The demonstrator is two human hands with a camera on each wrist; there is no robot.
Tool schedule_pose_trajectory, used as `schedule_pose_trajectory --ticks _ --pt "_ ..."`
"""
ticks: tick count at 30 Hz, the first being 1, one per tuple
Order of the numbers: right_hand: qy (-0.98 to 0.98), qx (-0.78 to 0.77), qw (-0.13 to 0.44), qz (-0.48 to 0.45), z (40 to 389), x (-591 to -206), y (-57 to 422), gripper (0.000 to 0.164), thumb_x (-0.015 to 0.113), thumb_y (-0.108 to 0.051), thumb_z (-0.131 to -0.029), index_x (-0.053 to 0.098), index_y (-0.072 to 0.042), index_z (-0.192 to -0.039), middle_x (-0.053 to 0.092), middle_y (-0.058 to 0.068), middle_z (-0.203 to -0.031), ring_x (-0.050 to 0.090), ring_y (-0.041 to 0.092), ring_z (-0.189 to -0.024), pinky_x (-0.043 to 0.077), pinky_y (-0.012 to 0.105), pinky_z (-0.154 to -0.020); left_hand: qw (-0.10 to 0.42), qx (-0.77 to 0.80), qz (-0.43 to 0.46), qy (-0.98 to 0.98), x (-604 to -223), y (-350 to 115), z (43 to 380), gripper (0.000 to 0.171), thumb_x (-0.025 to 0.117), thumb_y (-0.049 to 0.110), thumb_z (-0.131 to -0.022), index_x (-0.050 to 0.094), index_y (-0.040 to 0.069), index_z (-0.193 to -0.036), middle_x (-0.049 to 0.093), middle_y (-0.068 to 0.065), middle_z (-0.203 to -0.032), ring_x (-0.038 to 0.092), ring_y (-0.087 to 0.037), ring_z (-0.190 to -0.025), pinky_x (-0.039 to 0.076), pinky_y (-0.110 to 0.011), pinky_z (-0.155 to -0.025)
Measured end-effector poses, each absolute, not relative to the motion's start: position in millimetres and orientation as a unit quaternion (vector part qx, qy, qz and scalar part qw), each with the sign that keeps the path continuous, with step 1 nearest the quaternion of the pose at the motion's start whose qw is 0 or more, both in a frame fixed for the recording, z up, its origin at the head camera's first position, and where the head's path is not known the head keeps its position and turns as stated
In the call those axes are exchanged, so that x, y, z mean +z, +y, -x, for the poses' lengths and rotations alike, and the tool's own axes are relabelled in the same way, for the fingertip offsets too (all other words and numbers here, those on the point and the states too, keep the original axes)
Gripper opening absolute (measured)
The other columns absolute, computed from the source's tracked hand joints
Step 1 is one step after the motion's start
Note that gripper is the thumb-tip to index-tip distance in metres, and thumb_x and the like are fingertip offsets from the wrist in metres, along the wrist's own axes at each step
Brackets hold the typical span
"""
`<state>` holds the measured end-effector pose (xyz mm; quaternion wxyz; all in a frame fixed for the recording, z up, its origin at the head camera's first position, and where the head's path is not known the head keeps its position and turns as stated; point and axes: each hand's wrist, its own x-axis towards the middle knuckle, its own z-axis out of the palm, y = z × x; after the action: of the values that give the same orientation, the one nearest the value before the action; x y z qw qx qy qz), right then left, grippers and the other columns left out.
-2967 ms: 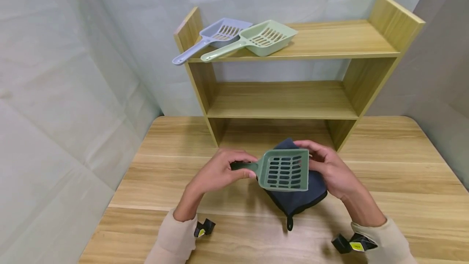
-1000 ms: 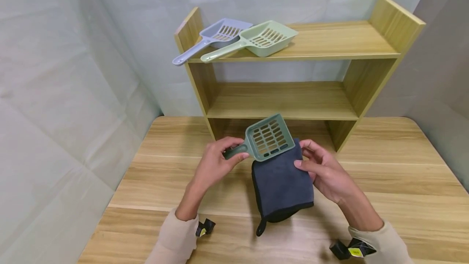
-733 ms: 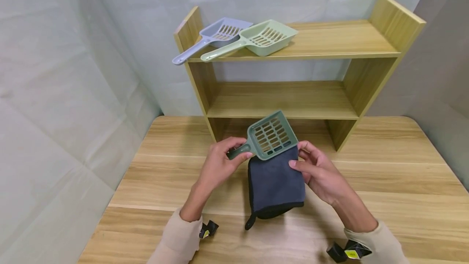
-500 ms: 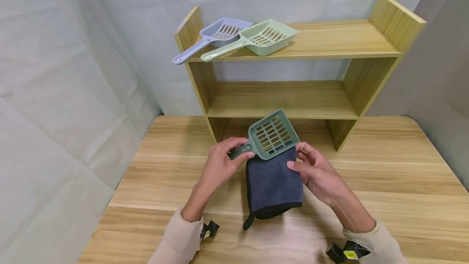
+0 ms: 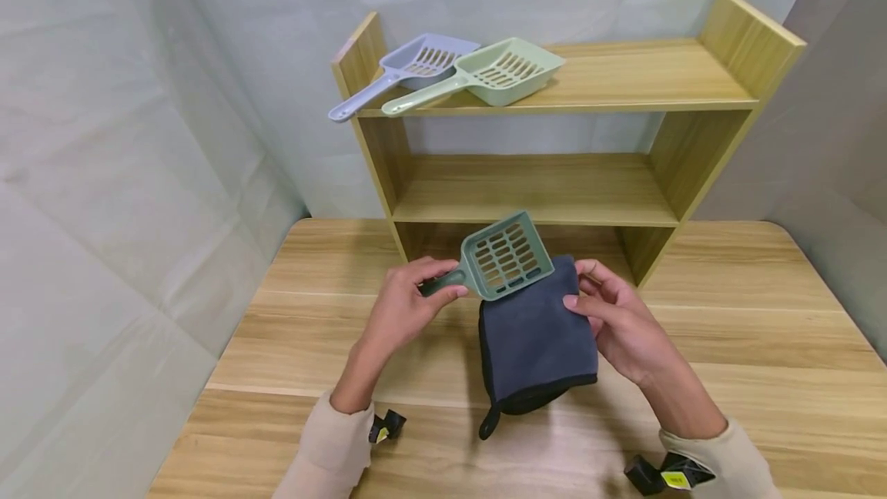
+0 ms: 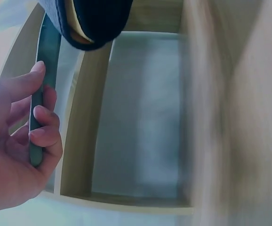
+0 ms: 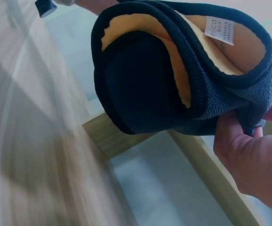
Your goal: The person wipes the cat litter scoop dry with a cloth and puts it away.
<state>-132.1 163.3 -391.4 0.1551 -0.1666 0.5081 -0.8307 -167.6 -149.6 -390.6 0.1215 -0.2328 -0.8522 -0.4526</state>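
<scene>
So there's a light wood desk (image 5: pixel 748 329) with rounded corners, and a matching two-tier wooden shelf (image 5: pixel 693 83) standing on it at the 12 o'clock edge, up against the wall. On the shelf's top board, over toward 11 o'clock, lie two slotted scoops side by side and touching: a lavender scoop (image 5: pixel 416 64) and a pale green scoop (image 5: pixel 495 72) just to its 3 o'clock. Both handles poke out past the front edge toward 8 o'clock.

Left hand (image 6: pixel 13 141) grips green scoop handle (image 6: pixel 44 89); dark folded cloth (image 6: pixel 86 21) above; blurred wood, probably shelf (image 6: pixel 86 122).
</scene>
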Motion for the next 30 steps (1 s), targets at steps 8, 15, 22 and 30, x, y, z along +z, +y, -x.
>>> schedule_pose_trajectory --ticks 8,15,22,30 --pt "0.493 -0.838 0.162 0.172 131 -392 164 0.035 0.049 0.012 -0.105 0.062 -0.016 -0.12 0.068 -0.004 -0.109 0.072 0.01 -0.089 0.062 0.026 -0.074 0.112 -0.437 0.239 -0.86 -387 -158 168 0.036 0.09 0.014 -0.087 0.081 0.004 -0.121 0.082 -0.009 -0.106 0.066 -0.015 -0.082 0.05 -0.025 -0.072" --pt "0.482 -0.845 0.167 0.162 129 -394 156 0.036 0.049 0.013 -0.104 0.06 -0.018 -0.117 0.068 -0.005 -0.108 0.072 0.009 -0.09 0.062 0.024 -0.075 0.114 -0.44 0.244 -0.856 -387 -156 167 0.037 0.09 0.013 -0.087 0.081 0.003 -0.121 0.081 -0.01 -0.102 0.061 -0.016 -0.076 0.046 -0.024 -0.066" --pt "0.504 -0.833 0.175 0.148 127 -398 147 0.032 0.055 0.01 -0.103 0.059 -0.019 -0.115 0.066 -0.006 -0.109 0.068 0.007 -0.092 0.06 0.023 -0.078 0.118 -0.452 0.245 -0.849 -387 -151 165 0.038 0.091 0.014 -0.086 0.081 0.003 -0.122 0.081 -0.009 -0.096 0.057 -0.015 -0.07 0.044 -0.023 -0.061" --pt "0.514 -0.826 0.19 0.135 126 -401 142 0.029 0.057 0.008 -0.103 0.057 -0.018 -0.116 0.063 -0.008 -0.104 0.067 0.005 -0.088 0.059 0.021 -0.075 0.105 -0.44 0.226 -0.863 -383 -149 162 0.037 0.091 0.019 -0.087 0.082 0.005 -0.121 0.083 -0.011 -0.108 0.069 -0.016 -0.081 0.05 -0.024 -0.067"
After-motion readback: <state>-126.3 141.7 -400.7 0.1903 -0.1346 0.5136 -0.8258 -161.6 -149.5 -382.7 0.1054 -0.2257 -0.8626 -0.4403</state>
